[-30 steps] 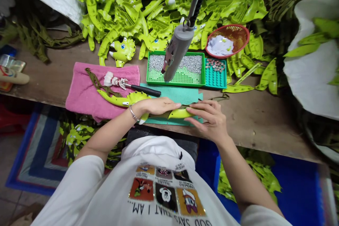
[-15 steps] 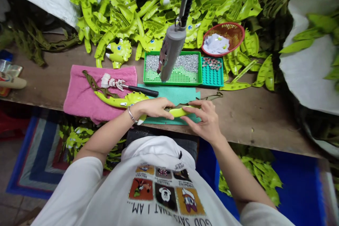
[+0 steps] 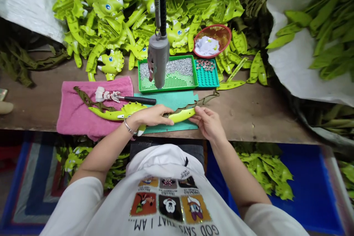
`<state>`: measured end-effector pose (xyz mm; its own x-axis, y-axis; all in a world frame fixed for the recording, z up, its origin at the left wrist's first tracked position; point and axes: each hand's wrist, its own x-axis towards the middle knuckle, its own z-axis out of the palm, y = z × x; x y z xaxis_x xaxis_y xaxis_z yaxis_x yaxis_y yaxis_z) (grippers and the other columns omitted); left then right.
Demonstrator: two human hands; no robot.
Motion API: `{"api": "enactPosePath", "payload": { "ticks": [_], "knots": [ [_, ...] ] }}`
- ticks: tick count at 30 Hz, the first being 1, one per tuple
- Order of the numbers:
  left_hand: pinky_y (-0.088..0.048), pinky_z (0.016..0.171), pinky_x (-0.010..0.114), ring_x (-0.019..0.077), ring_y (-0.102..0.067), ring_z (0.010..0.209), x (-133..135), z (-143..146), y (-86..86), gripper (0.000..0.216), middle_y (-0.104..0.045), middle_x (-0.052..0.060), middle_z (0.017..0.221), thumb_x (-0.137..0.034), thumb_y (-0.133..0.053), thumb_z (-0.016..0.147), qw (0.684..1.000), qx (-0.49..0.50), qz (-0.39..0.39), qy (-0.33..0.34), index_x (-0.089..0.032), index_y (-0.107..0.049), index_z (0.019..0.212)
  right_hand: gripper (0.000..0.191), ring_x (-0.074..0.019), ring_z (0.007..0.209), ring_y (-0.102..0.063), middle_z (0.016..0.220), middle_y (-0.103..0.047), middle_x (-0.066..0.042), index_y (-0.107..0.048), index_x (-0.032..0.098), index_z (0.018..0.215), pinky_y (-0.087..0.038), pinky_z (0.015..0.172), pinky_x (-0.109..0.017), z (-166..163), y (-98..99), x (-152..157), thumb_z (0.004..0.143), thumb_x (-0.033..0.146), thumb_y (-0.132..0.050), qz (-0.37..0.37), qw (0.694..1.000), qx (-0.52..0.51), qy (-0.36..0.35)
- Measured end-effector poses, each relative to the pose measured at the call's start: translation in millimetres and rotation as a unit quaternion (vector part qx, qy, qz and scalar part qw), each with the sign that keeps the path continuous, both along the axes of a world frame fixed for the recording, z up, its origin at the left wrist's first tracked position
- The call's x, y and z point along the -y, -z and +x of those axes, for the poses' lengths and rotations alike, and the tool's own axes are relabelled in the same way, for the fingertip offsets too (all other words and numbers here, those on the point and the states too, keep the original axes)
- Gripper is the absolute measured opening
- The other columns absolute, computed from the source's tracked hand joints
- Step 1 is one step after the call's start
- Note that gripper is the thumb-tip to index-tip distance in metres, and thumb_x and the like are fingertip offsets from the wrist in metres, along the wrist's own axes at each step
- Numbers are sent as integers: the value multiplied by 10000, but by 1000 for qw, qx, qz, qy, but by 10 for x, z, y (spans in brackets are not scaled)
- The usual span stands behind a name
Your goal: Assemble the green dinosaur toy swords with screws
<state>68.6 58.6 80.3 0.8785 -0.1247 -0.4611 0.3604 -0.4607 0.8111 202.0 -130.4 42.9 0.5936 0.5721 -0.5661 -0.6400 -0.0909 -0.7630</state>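
A lime-green plastic toy dinosaur (image 3: 107, 114) with a frilled head lies across the pink towel and the teal mat (image 3: 177, 97). My left hand (image 3: 153, 115) is closed over its middle, covering part of the body. From under that hand a curved lime-green shell piece (image 3: 182, 115) extends rightward. My right hand (image 3: 208, 121) pinches the right end of this piece between thumb and fingers. Dark olive toothed strips run behind the toy, one strip (image 3: 206, 99) past my right hand and another strip (image 3: 88, 97) on the towel.
A grey electric screwdriver (image 3: 159, 61) hangs above the green tray (image 3: 168, 89) of small metal screws. Beside it are a teal tray (image 3: 207, 77) with small discs and a red basket (image 3: 222, 37). A black-handled mallet-like tool (image 3: 138, 100) lies on the pink towel (image 3: 69, 110). Green parts pile behind.
My right hand has slid to the right end of the curved shell piece and exposes more of it. My left hand stays over the toy. The whole view has shifted slightly.
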Motion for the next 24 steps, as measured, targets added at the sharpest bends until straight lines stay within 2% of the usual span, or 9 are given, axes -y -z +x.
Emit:
{"api": "enactPosePath", "payload": {
  "ticks": [5, 9, 12, 14, 17, 18, 20, 22, 24],
  "knots": [
    [-327, 644, 228, 136, -453, 737, -7, 26, -16, 510, -575, -21, 828, -555, -584, 812, 1000, -3, -8, -4, -104, -669, 1035, 502, -114, 570, -667, 608, -687, 10, -600, 162, 610, -615, 571, -226, 20, 37, 0, 417, 439, -972, 18, 999, -37, 23],
    [-391, 672, 239, 160, -531, 762, 54, 9, -76, 430, -635, 0, 855, -494, -541, 885, 999, 5, 43, 20, -122, -650, 1070, 508, -116, 532, -653, 587, -674, 18, -593, 168, 616, -610, 535, -232, -11, 88, -12, 413, 441, -970, 31, 998, -14, 47],
    [-469, 825, 305, 236, -616, 976, 205, -129, -112, 412, -668, 92, 1083, -397, -577, 899, 981, 50, 187, 25, -128, -579, 1211, 512, -112, 542, -648, 602, -661, 26, -587, 173, 640, -603, 545, -233, -39, 122, -19, 439, 466, -956, 26, 999, -3, 41],
    [-481, 922, 375, 282, -600, 1119, 327, -274, -113, 495, -624, 151, 1215, -266, -611, 871, 944, 94, 315, -1, -122, -485, 1327, 504, -118, 570, -652, 626, -646, 27, -572, 180, 684, -605, 572, -248, -62, 151, 2, 514, 502, -921, 16, 1000, 17, 21],
    [-508, 917, 401, 274, -624, 1104, 456, -475, -115, 516, -628, 166, 1188, -74, -493, 866, 895, 135, 424, -32, -105, -409, 1374, 449, -150, 687, -678, 758, -645, 11, -581, 205, 907, -611, 647, -301, -128, 168, 76, 690, 521, -815, -13, 982, 181, 52],
    [-518, 895, 392, 262, -641, 1062, 475, -518, -130, 525, -643, 159, 1147, -39, -443, 869, 886, 145, 439, -33, -98, -390, 1387, 442, -171, 772, -689, 848, -656, -13, -576, 214, 1017, -612, 705, -331, -163, 154, 102, 740, 488, -785, -25, 955, 287, 75],
    [-526, 843, 382, 252, -665, 967, 486, -553, -195, 583, -671, 145, 1058, -22, -399, 876, 870, 157, 467, -25, -70, -308, 1449, 497, -221, 972, -677, 1047, -657, -77, -540, 236, 1206, -591, 846, -398, -253, 89, 128, 787, 378, -765, -17, 849, 523, 77],
    [-519, 807, 384, 252, -671, 888, 478, -526, -301, 652, -685, 134, 986, -36, -391, 884, 852, 161, 498, -17, -32, -197, 1506, 569, -266, 1124, -633, 1180, -643, -111, -507, 261, 1311, -543, 960, -454, -351, -7, 92, 799, 276, -756, 38, 718, 695, -20],
    [-506, 804, 387, 254, -668, 861, 471, -462, -426, 689, -690, 129, 953, -56, -385, 894, 841, 163, 515, -10, 1, -119, 1528, 544, -266, 1127, -634, 1179, -664, -99, -500, 284, 1348, -535, 959, -453, -425, -101, -14, 845, 227, -701, 95, 628, 762, -128]
  ]
}}
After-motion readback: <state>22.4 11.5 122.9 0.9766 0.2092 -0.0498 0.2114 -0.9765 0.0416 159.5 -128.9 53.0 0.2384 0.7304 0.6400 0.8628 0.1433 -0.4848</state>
